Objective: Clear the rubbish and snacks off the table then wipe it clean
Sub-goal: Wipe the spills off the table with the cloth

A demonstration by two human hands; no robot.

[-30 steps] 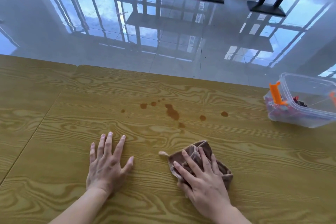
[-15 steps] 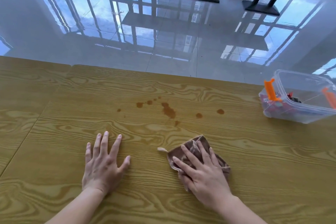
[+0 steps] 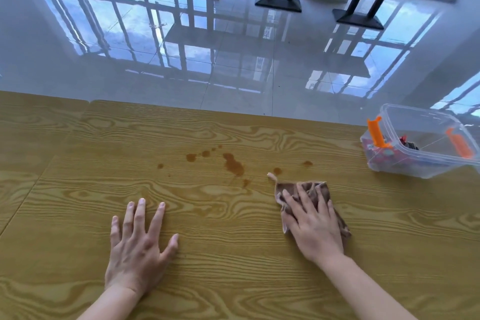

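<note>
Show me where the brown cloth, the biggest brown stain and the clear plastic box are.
brown cloth (image 3: pixel 313 187): head view, its uncovered far part.
biggest brown stain (image 3: pixel 233 165): head view, its middle.
clear plastic box (image 3: pixel 415 167): head view, its near wall.

One table (image 3: pixel 233 280). Two hands on it, a left hand (image 3: pixel 137 249) and a right hand (image 3: pixel 315 228). One cloth (image 3: pixel 344 227). One clear box (image 3: pixel 415 166) by the right edge, with two orange clips (image 3: pixel 376 132); its wrappers (image 3: pixel 384 156) are too jumbled to count. About nine brown stains (image 3: pixel 233 163) toward the far edge. Three black bases (image 3: pixel 278 2) beyond it.
</note>
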